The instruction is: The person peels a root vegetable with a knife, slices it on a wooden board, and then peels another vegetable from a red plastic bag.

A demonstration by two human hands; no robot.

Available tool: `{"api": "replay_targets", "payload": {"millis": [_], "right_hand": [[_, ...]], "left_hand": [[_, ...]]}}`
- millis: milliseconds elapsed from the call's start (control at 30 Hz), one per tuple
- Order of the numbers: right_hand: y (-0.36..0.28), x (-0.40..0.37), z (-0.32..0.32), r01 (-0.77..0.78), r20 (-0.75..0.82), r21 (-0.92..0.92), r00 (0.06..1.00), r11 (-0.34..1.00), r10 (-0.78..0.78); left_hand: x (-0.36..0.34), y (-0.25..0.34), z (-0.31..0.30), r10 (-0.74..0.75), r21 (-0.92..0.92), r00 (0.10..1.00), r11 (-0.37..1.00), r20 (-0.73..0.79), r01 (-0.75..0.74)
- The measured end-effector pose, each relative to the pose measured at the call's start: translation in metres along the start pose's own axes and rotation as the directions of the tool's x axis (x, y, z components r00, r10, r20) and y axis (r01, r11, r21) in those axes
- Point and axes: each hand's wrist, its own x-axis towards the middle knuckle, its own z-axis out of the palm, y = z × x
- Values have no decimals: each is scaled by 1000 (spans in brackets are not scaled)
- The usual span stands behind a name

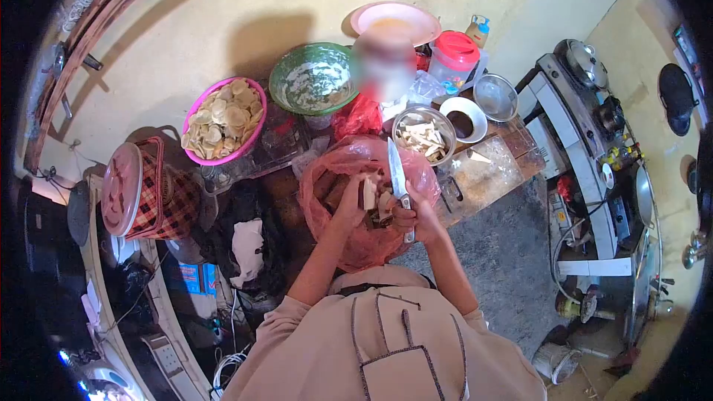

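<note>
My left hand point(347, 202) grips a piece of root point(369, 193), probably cassava, with white flesh and brown skin. In my right hand point(420, 217) is a knife point(397, 171), held by its handle with the blade pointing up and away from me. Both hands are over an open red plastic bag point(327, 234), where more brown-skinned pieces lie. The knife blade stands apart from the root piece. Just beyond the bag, a clear bowl point(451, 128) holds cut white pieces point(420, 138).
A pink basin point(186, 142) of pale round slices and a green basin point(276, 83) with white residue stand at the back left. A white bowl point(481, 123) of dark liquid, a sieve point(496, 96) and a red-lidded container point(454, 48) are at right. A stove point(553, 78) stands further right.
</note>
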Motion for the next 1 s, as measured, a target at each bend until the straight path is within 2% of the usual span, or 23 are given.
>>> {"api": "replay_targets", "payload": {"millis": [100, 167, 233, 300, 400, 467, 500, 600, 700, 800, 900, 1000], "right_hand": [[-1, 4, 4, 3, -112, 2, 994, 1000, -2], [-6, 1, 12, 56, -164, -68, 984, 996, -66], [-7, 4, 16, 134, -253, -270, 946, 953, -205], [1, 9, 20, 184, -328, -578, 840, 795, -432], [16, 14, 19, 197, -203, -817, 782, 542, -590], [21, 15, 24, 180, -121, -909, 750, 376, -651], [23, 15, 27, 166, -82, -940, 739, 299, -669], [20, 9, 34, 255, 75, -956, 685, 142, -724], [21, 2, 37, 195, 45, -972, 703, 132, -710], [21, -4, 45, -10, 6, -1000, 690, -18, -724], [26, 5, 34, 104, 95, -994, 576, -43, -812], [24, 1, 40, 77, 133, -991, 565, -108, -815]], "left_hand": [[-8, 4, -3, -194, -59, 962, 976, 191, 209], [-6, 1, -2, -137, -44, 989, 989, 57, 140], [-6, 4, 6, -58, -28, 998, 998, -25, 57], [-9, 5, 16, 25, -17, 998, 1000, -52, -26], [-4, -12, 17, 165, 11, 975, 986, -149, -165], [-2, -26, 26, 351, -18, 922, 933, -164, -358], [-3, -31, 28, 438, -31, 882, 893, -176, -450], [-2, -34, 26, 475, -12, 862, 875, -178, -484], [-6, -33, 29, 493, 13, 857, 868, -147, -497], [-11, -29, 36, 483, -39, 866, 870, -128, -491], [-19, -24, 48, 481, -80, 862, 864, -162, -497], [-14, -27, 43, 497, -90, 854, 854, -151, -513]]}}
